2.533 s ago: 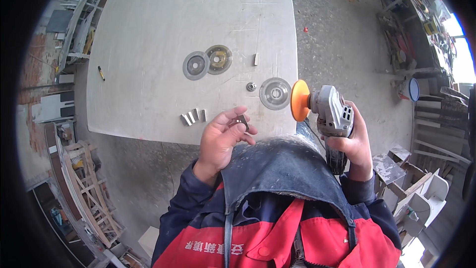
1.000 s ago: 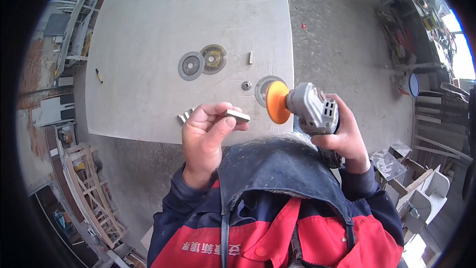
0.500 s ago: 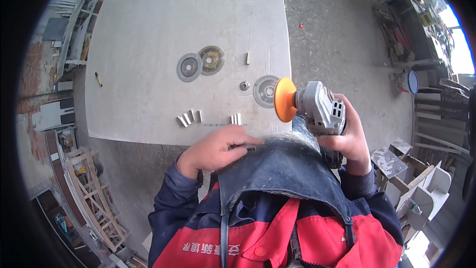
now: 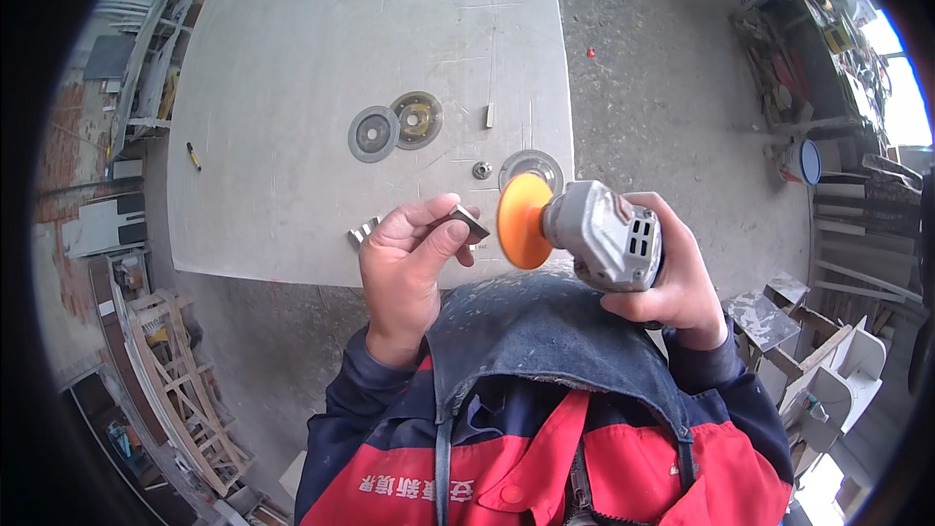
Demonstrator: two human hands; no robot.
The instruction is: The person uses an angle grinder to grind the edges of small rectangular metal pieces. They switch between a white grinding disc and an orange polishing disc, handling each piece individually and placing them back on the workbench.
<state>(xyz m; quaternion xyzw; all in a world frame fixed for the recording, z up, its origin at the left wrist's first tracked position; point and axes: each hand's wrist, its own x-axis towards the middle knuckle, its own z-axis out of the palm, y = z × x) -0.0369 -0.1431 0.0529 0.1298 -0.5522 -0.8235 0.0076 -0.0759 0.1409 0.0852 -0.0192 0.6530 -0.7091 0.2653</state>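
Observation:
My left hand [image 4: 401,258] pinches a small rectangular block [image 4: 469,224] between thumb and fingers, its dark face turned up. In my right hand [image 4: 684,278] is a grey angle grinder [image 4: 596,234], gripped round its body. An orange disc [image 4: 522,221] is fitted on the grinder and faces the block, with a narrow gap between them. Whether the disc spins I cannot tell. Beyond the hands, a metal flange nut [image 4: 481,170] and a round grey disc [image 4: 536,164] lie on the white table [image 4: 292,58]. Several small blocks [image 4: 360,234] are partly hidden behind my left hand.
Two overlapping cutting discs [image 4: 372,133] lie mid-table, with a lone small block [image 4: 490,117] to their right. A yellow-and-black pen-like tool [image 4: 194,156] rests near the left edge. Wooden frames [image 4: 195,390] stand at left; a bucket [image 4: 804,162] and stacked boards [image 4: 857,234] at right.
My left hand has risen from beside the apron and turned, bringing the block up into clear view. The grinder has shifted left and slightly nearer, its orange disc now close to the block.

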